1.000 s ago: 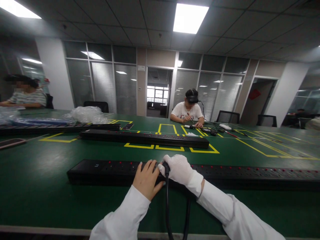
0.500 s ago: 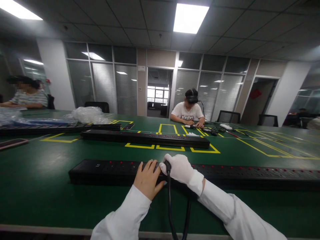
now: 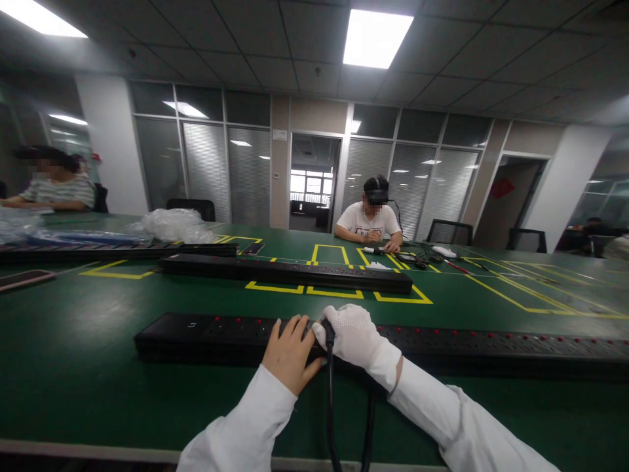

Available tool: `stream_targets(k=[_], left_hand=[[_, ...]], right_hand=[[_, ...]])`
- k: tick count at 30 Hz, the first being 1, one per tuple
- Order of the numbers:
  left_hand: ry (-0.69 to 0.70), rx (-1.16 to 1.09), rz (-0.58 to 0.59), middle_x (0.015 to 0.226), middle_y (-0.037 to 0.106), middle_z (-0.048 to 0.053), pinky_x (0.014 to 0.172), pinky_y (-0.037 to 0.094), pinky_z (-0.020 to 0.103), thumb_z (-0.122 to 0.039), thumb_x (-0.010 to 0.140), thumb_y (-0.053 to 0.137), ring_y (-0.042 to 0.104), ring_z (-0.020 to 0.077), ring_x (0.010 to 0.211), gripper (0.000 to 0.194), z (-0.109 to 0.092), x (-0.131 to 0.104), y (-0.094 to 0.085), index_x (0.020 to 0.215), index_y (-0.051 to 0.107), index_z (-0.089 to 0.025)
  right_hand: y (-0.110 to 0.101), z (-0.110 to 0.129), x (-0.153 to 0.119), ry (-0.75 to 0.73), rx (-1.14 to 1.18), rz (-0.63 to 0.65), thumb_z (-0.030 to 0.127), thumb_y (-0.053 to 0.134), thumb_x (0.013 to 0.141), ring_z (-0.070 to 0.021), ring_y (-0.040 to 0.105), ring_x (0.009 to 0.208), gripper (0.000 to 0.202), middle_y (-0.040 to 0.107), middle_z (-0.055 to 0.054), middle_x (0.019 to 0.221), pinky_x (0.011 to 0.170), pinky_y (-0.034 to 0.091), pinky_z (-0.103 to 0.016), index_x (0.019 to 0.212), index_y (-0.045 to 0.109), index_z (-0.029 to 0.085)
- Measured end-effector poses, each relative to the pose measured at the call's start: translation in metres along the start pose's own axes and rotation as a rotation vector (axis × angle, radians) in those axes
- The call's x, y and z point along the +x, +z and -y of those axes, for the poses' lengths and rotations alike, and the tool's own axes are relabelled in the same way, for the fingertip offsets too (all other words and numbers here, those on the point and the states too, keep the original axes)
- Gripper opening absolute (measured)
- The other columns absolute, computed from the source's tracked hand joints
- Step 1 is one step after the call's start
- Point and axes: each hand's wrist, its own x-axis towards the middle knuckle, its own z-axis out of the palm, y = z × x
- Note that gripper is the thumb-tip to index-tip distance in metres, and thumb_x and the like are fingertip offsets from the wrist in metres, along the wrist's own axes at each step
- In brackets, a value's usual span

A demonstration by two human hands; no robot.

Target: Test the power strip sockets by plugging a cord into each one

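Observation:
A long black power strip (image 3: 196, 337) with red dots along its top lies across the table before me. My left hand (image 3: 289, 354), bare, rests on it with the fingers spread. Just to the right, my right hand (image 3: 351, 334) in a white dotted glove is closed on a black power plug (image 3: 328, 331), held against the strip's top. The plug's cord (image 3: 331, 406) hangs down toward the table's front edge. Whether the prongs sit inside a socket is hidden by the glove and the plug body.
Another black power strip (image 3: 285, 272) lies farther back, near yellow tape outlines. At the left are a phone (image 3: 27, 280), more strips and clear plastic wrap (image 3: 171, 226). Across the green table (image 3: 83, 406) a person (image 3: 368, 219) handles cables; a second person (image 3: 54, 183) sits far left.
My right hand and the plug shift very slightly, and the cord swings a little left. My left hand stays in place. The person opposite raises one hand a little.

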Motion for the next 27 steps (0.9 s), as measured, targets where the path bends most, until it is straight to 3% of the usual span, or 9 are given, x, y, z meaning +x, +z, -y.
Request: stream_targets(k=[10,27], left_hand=[[-0.006,0.034,-0.009,0.120,0.051,0.007,0.096,0.027,0.047,-0.041,0.072,0.052,0.041,0.0259,0.113,0.044,0.0007,-0.0008,0.0009,0.112,0.049,-0.023],[0.009,0.015,-0.023,0.119,0.051,0.007,0.095,0.027,0.047,-0.039,0.071,0.052,0.041,0.0263,0.112,0.046,0.0016,-0.0005,0.0017,0.115,0.048,-0.024]], right_hand=[[0.0034,0.0007,0.0027,0.080,0.003,0.084,0.042,0.031,0.084,-0.0139,0.056,0.055,0.031,0.061,-0.003,0.064,0.051,0.024,-0.023,0.090,0.051,0.019],[-0.0011,0.0048,-0.0016,0.057,-0.016,-0.022,0.048,0.032,0.082,-0.0153,0.052,0.058,0.036,0.058,-0.005,0.062,0.053,0.024,-0.023,0.081,0.051,0.018]])
